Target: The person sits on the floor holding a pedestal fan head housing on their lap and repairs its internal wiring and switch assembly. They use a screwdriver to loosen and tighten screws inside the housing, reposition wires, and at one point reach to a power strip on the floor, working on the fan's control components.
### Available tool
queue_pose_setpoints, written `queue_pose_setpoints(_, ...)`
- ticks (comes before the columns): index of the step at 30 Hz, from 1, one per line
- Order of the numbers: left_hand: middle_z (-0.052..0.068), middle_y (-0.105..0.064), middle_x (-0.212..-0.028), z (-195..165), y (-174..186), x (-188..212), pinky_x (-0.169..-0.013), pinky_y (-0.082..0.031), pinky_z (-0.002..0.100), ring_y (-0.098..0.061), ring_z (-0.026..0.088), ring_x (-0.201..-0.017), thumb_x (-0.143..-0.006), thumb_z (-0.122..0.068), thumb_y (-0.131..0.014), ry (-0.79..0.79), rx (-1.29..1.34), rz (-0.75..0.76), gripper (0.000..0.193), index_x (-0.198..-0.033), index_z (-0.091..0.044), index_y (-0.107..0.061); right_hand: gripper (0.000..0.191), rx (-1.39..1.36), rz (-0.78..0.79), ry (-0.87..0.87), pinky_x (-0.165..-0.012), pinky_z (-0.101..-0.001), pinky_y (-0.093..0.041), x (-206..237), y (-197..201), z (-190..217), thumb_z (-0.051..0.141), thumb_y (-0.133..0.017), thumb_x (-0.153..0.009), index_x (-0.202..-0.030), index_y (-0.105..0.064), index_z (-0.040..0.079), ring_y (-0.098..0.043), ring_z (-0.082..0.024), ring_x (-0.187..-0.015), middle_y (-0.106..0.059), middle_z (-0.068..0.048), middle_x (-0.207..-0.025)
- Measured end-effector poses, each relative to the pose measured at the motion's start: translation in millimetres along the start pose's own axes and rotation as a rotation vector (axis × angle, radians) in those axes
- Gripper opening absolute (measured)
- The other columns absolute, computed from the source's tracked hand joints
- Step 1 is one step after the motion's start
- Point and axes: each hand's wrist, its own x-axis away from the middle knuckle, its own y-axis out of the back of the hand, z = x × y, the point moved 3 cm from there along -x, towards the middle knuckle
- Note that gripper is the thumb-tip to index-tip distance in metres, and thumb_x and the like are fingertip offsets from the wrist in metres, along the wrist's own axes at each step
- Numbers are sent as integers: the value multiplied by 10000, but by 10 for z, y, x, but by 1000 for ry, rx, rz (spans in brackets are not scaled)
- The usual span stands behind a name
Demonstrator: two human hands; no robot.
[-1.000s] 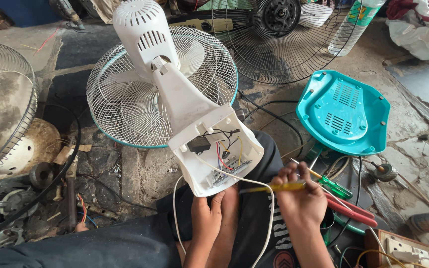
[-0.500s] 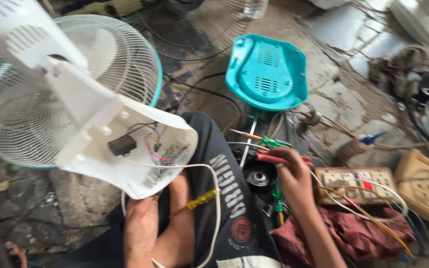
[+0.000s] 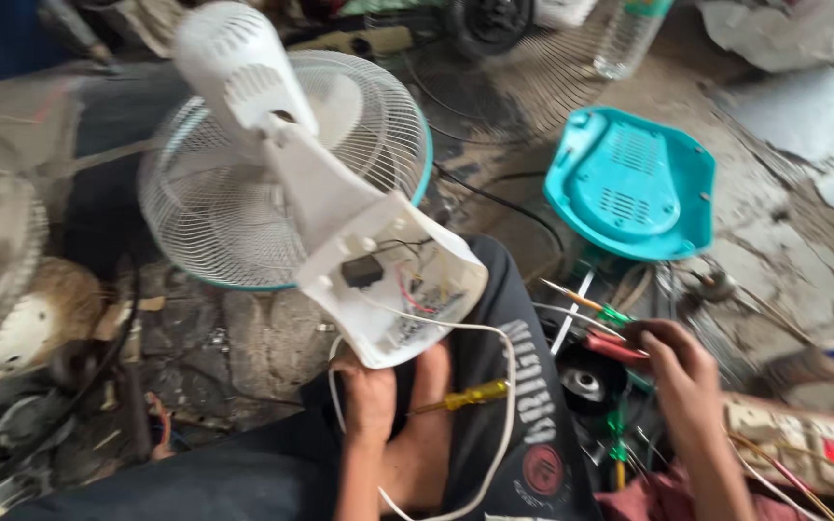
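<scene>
Resting across the lap, the white fan's opened base [image 3: 393,289] is steadied from below by the left hand [image 3: 369,391], grip closed on its edge, exposing wiring. A yellow-handled screwdriver [image 3: 463,397] lies alongside. The right hand [image 3: 682,371] reaches among tools near red-handled pliers [image 3: 615,345]; its fingers are blurred, so the grip cannot be judged.

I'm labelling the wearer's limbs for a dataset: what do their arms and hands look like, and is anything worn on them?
Both are bare: the left hand and right hand show no gloves, rings or watch. Both forearms are uncovered as far as the frame's lower edge, with no sleeve in view. The blur hides any finer marks.
</scene>
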Motion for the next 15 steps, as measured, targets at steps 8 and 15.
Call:
queue_pose_setpoints(8, 84, -524, -1524, -82, 145, -295, -1177, -329, 405, -480, 238, -1399, -1039, -605, -257, 672, 3007, 115, 756, -1510, -50, -461, 645, -689, 593, -163, -1109, -443, -448, -690, -2131, 569, 477, -342, -1077, -1404, -506, -55, -592, -289, -1284, -617, -198, -1385)
queue_pose_setpoints(15, 110, -606, -1437, -119, 121, -395, -1121, -396, 372, -560, 211, -1318, -1015, -670, -273, 608, 2958, 236, 847, -1466, 2, -520, 528, -742, 570, -272, -1092, -499, -448, -649, -2212, 560, 416, -383, -1091, -1447, -496, 43, -556, -311, -1285, -568, -141, -1417)
